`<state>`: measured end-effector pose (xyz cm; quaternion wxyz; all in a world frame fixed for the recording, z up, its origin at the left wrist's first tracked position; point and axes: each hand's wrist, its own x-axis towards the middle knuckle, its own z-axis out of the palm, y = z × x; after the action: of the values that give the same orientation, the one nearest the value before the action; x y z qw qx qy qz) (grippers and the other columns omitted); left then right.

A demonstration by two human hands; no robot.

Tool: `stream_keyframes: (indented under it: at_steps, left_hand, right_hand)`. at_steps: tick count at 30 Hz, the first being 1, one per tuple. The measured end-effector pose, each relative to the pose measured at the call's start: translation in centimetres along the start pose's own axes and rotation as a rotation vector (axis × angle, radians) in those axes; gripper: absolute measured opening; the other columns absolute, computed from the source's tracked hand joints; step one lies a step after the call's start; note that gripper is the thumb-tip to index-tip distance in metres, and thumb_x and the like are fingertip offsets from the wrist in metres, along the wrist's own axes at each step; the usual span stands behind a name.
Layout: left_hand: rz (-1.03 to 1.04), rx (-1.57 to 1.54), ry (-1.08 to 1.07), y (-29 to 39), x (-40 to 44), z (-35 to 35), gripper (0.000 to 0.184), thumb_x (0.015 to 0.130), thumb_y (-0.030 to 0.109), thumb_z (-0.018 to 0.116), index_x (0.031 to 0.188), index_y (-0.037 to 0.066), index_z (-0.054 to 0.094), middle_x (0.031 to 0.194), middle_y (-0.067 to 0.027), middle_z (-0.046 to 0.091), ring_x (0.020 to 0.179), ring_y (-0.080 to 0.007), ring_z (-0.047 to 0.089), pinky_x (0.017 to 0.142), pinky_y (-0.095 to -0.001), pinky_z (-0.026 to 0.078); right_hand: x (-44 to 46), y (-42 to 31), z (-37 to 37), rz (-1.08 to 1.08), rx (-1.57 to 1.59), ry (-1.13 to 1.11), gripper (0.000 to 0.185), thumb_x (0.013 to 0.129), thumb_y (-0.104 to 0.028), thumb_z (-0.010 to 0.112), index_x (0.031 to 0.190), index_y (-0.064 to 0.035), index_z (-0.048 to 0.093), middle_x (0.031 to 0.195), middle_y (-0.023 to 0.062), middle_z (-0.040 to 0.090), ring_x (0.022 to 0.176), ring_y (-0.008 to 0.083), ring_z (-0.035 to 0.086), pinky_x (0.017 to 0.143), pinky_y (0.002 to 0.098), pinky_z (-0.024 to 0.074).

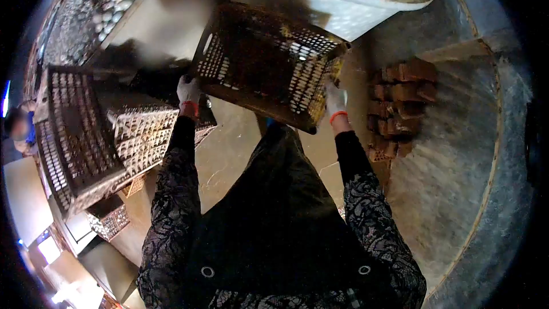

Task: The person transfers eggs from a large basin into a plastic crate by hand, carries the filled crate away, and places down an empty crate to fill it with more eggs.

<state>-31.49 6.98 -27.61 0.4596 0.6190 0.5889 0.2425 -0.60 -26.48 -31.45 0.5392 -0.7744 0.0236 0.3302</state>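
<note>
A dark perforated plastic crate (257, 51), its inside facing me and with no eggs visible in it, hangs tilted in front of my body. My gloved left hand (188, 90) grips its left side near the lower corner. At the right side, my gloved right hand (335, 98) is closed on the yellow-stained edge. Both wrists have red bands. Close to my left hand are more perforated crates, one dark (86, 120) and one pale (146, 137).
A white tub (366, 17) full of pale oval objects stands ahead, with another such heap (123, 3) at upper left. Stacked red bricks (403, 103) are on the right. A person (23, 129) is at the far left edge.
</note>
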Motion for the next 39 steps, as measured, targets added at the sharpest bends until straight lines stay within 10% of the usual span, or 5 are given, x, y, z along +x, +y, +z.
stream_keyframes:
  at_steps: [6, 14, 28, 33, 39]
  left_hand:
    - [0.345, 0.383, -0.017, -9.8, 8.2, 2.5, 0.032, 0.08, 0.026, 0.061, 0.102, 0.003, 0.063, 0.097, -0.016, 0.067, 0.087, -0.0284, 0.065, 0.075, -0.0359, 0.049]
    - [0.109, 0.316, 0.101, -6.5, 7.4, 6.3, 0.034, 0.082, 0.025, 0.059, 0.108, 0.003, 0.059, 0.099, -0.0193, 0.065, 0.093, -0.0345, 0.063, 0.079, -0.0398, 0.048]
    - [0.341, 0.682, 0.52, -12.5, 3.6, 9.9, 0.077, 0.086, 0.028, 0.06, 0.143, 0.002, 0.016, 0.12, -0.0248, 0.056, 0.1, -0.039, 0.06, 0.081, -0.0444, 0.049]
    - [-0.319, 0.656, 0.374, -13.8, 0.5, 11.9, 0.08, 0.088, 0.038, 0.053, 0.147, 0.009, 0.007, 0.125, -0.025, 0.052, 0.104, -0.0405, 0.057, 0.085, -0.0467, 0.048]
    - [-0.052, 0.343, 0.726, 4.4, -5.6, 14.1, 0.05, 0.087, 0.021, 0.056, 0.133, 0.007, 0.044, 0.124, -0.0196, 0.05, 0.104, -0.0349, 0.057, 0.086, -0.043, 0.049]
  right_hand:
    - [5.4, -2.2, 4.1, 0.356, 0.354, -0.03, 0.053, 0.099, -0.033, 0.027, 0.139, 0.001, 0.034, 0.148, 0.0139, 0.03, 0.137, 0.0306, 0.027, 0.114, 0.0379, 0.016]
    - [12.1, 5.3, 2.4, 0.238, -0.428, 0.107, 0.075, 0.086, -0.062, 0.05, 0.103, 0.0098, 0.062, 0.072, 0.0172, 0.061, 0.063, 0.0264, 0.055, 0.063, 0.0461, 0.0428]
    - [12.8, 3.5, 0.6, -0.325, -1.282, -0.543, 0.054, 0.095, -0.044, 0.036, 0.1, 0.0027, 0.063, 0.09, 0.0256, 0.063, 0.085, 0.0407, 0.06, 0.073, 0.0488, 0.0463]
    - [13.1, 0.7, 1.0, -0.171, -1.226, -0.695, 0.057, 0.091, -0.049, 0.041, 0.107, 0.0012, 0.061, 0.102, 0.0237, 0.063, 0.096, 0.04, 0.058, 0.085, 0.0449, 0.044]
    - [9.4, -14.5, -1.6, -0.067, -1.283, -1.034, 0.06, 0.086, -0.055, 0.051, 0.111, -0.0011, 0.061, 0.11, 0.0193, 0.063, 0.107, 0.0363, 0.056, 0.093, 0.0387, 0.042]
